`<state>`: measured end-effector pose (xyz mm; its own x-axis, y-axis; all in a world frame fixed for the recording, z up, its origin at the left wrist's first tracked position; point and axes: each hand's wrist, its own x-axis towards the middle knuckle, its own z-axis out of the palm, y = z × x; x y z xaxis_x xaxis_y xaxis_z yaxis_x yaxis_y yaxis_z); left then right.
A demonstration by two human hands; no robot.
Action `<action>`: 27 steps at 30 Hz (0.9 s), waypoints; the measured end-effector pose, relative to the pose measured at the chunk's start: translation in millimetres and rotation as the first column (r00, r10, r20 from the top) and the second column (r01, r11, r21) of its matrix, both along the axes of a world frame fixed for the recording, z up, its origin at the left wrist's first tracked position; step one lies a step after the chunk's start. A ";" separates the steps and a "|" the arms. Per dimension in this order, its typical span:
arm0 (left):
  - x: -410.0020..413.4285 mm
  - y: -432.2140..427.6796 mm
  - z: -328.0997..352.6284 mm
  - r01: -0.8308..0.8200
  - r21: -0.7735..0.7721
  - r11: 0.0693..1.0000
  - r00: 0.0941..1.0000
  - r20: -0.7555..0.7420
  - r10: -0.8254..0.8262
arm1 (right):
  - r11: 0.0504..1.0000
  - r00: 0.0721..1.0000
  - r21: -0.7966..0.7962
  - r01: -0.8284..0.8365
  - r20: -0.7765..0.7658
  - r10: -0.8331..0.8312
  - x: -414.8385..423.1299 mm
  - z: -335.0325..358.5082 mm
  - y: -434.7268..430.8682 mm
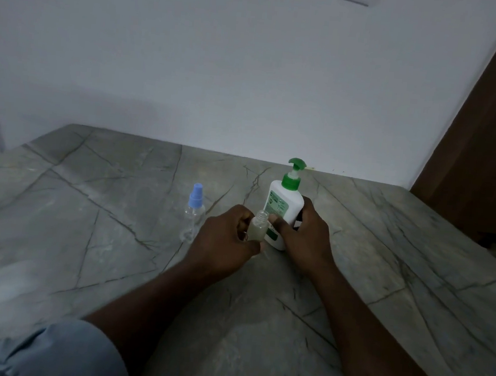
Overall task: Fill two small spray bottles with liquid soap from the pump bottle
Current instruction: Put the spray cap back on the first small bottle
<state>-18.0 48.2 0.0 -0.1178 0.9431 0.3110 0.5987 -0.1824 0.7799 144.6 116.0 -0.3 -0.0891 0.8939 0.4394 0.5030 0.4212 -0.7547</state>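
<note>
The open vial (258, 228), cap off and with pale liquid inside, sat upright in my left hand (226, 235), fingers closed around its lower body, just in front of the pump bottle (284, 209). My right hand (306, 231) gripped that bottle's side as it stood on the table (85, 232). The second vial (193, 213), blue sprayer on and seemingly empty, stood apart to the left. As I judged it, the vial mouth needed to sit directly under the green nozzle (297, 163), which faced away. I'd turn the bottle first, then press slowly: the neck was narrow and soap would smear. The light was dim, so the fill level stayed uncertain.
</note>
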 end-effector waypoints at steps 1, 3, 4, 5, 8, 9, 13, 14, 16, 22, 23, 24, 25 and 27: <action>-0.5 -0.2 0.1 -0.003 -0.004 1.000 1.000 -0.001 0.003 | 1.000 1.000 0.000 0.006 0.004 -0.006 0.0 0.2 0.2; -2.3 0.2 -0.4 -0.011 -0.003 1.000 1.000 -0.005 0.011 | 1.000 1.000 -0.002 0.016 0.016 -0.016 0.1 0.5 1.0; -3.2 0.7 -1.0 -0.015 0.000 1.000 1.000 -0.009 0.015 | 1.000 1.000 0.000 0.016 0.019 -0.016 0.5 0.6 1.1; -4.1 1.0 -1.3 -0.018 0.002 1.000 1.000 -0.013 0.018 | 1.000 1.000 0.001 0.015 0.019 -0.015 0.7 0.7 1.3; -5.5 1.2 -1.6 -0.013 0.007 1.000 1.000 -0.023 0.013 | 1.000 1.000 -0.006 0.020 0.015 -0.019 1.8 2.2 1.2; -5.8 1.4 -1.5 -0.010 0.016 1.000 0.999 -0.034 0.011 | 1.000 1.000 -0.008 0.025 0.017 -0.025 2.3 2.5 1.7; -7.0 2.0 -2.9 0.000 0.049 0.999 0.998 -0.069 0.004 | 0.998 0.998 -0.018 0.053 0.025 -0.052 4.9 3.1 5.0; -7.3 2.5 -3.6 -0.003 0.053 0.999 0.997 -0.078 0.007 | 0.998 0.998 -0.018 0.058 0.026 -0.057 5.1 3.0 5.6; -7.4 3.6 -4.5 -0.008 0.062 0.998 0.995 -0.097 0.014 | 0.998 0.997 -0.020 0.065 0.030 -0.064 4.9 2.7 6.5; -7.7 7.3 -5.7 -0.017 0.068 0.998 0.990 -0.141 0.026 | 0.989 0.989 0.009 0.144 0.029 -0.145 7.2 2.6 10.4; -7.7 7.6 -5.6 -0.022 0.062 0.998 0.989 -0.148 0.031 | 0.987 0.987 0.015 0.160 0.023 -0.161 8.2 2.7 11.2; -7.5 7.7 -5.6 -0.027 0.060 0.998 0.988 -0.153 0.035 | 0.984 0.984 0.024 0.178 0.020 -0.179 9.3 2.6 12.0; -7.2 7.6 -5.4 -0.032 0.061 0.998 0.987 -0.155 0.041 | 0.980 0.980 0.037 0.197 0.016 -0.198 10.0 2.3 12.8; -6.9 7.8 -5.0 -0.042 0.065 0.997 0.985 -0.162 0.053 | 0.968 0.971 0.072 0.240 -0.003 -0.241 10.2 1.9 12.6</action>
<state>-25.0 56.1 -5.1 -0.1050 0.9162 0.3868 0.7260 -0.1951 0.6594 154.9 128.6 1.6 0.1218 0.8557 0.5029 0.6004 0.3399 -0.7238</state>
